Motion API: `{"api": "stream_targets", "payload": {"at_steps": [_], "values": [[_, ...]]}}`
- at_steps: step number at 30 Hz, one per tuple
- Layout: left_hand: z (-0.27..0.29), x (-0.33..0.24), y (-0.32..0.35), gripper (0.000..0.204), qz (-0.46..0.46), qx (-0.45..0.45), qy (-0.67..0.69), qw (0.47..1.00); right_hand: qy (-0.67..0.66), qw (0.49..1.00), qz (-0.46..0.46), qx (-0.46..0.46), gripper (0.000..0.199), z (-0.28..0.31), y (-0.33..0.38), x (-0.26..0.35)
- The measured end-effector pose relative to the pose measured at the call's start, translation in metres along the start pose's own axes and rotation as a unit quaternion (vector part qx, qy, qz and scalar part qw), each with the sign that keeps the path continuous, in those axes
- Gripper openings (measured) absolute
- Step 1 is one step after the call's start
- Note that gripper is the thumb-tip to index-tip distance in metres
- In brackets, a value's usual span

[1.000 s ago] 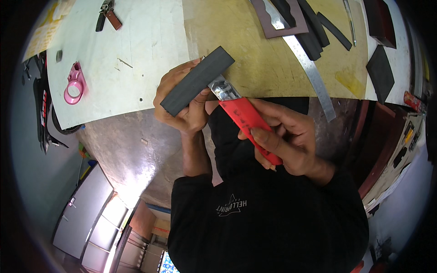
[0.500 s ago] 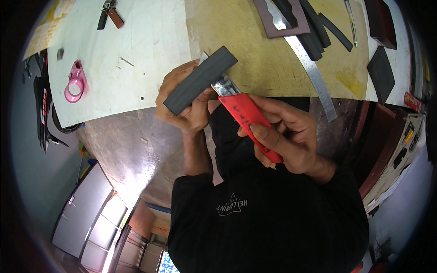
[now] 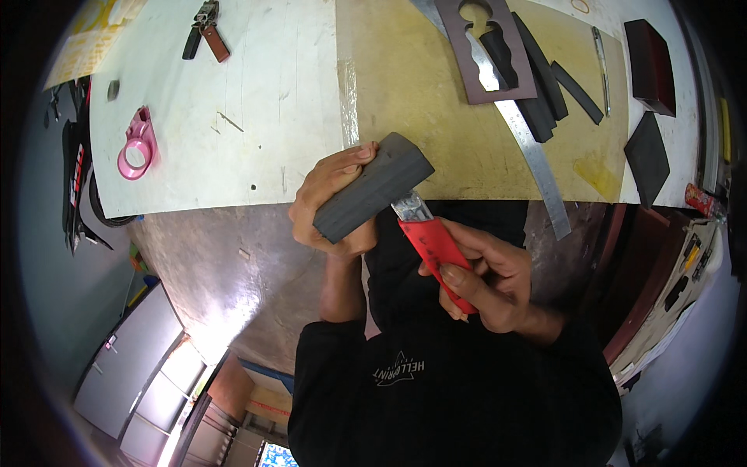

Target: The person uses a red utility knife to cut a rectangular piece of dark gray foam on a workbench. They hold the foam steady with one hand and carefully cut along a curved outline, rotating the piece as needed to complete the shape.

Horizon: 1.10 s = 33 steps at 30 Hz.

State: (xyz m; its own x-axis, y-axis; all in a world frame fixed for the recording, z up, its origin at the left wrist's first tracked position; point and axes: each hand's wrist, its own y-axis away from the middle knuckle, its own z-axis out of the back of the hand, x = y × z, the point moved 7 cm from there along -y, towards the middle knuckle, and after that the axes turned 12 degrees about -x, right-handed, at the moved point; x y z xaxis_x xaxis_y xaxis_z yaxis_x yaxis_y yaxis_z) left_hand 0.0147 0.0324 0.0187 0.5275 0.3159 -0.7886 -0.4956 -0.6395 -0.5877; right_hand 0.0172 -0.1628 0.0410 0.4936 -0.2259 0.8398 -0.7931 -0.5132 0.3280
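A dark grey foam block (image 3: 373, 187) is being held in the air just over the near edge of the surface (image 3: 257, 117), tilted up toward the right. The left hand (image 3: 331, 202) is gripping it, fingers wrapped around its lower side. The right hand (image 3: 486, 276) is closing its fingers around a red utility knife (image 3: 432, 249), whose metal tip is touching the block's underside. A metal ruler (image 3: 533, 159) is lying near the right edge, and a pink tape dispenser (image 3: 138, 145) near the left edge.

Matt grey foam block (image 3: 373, 187), glossy red plastic knife (image 3: 436, 253)
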Motion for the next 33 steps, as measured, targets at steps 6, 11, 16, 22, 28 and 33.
{"api": "stream_targets", "payload": {"at_steps": [6, 11, 16, 22, 28, 33], "values": [[0.0, 0.001, -0.006, 0.031, -0.001, 0.032, -0.016, 0.999, -0.02, 1.0, 0.014, -0.014, 0.051, 0.004, -0.006, 0.0], [0.004, 0.001, -0.007, 0.036, 0.017, 0.035, -0.032, 0.999, -0.024, 1.0, 0.0, -0.004, 0.05, 0.002, -0.012, 0.005], [0.004, 0.0, -0.009, 0.039, 0.013, 0.051, -0.051, 0.997, -0.035, 0.999, -0.007, -0.013, 0.051, 0.003, -0.013, 0.004], [0.005, -0.001, -0.008, 0.038, 0.017, 0.021, -0.049, 0.998, 0.009, 1.0, -0.005, 0.015, 0.049, 0.0, -0.017, 0.011], [-0.002, -0.004, -0.01, 0.036, 0.012, 0.0, -0.027, 1.0, 0.022, 1.0, -0.007, 0.011, 0.048, 0.0, -0.011, 0.01], [0.022, 0.015, -0.008, 0.033, 0.087, -0.061, -0.114, 0.988, 0.029, 0.996, -0.069, 0.054, 0.048, 0.007, 0.017, -0.002]]}}
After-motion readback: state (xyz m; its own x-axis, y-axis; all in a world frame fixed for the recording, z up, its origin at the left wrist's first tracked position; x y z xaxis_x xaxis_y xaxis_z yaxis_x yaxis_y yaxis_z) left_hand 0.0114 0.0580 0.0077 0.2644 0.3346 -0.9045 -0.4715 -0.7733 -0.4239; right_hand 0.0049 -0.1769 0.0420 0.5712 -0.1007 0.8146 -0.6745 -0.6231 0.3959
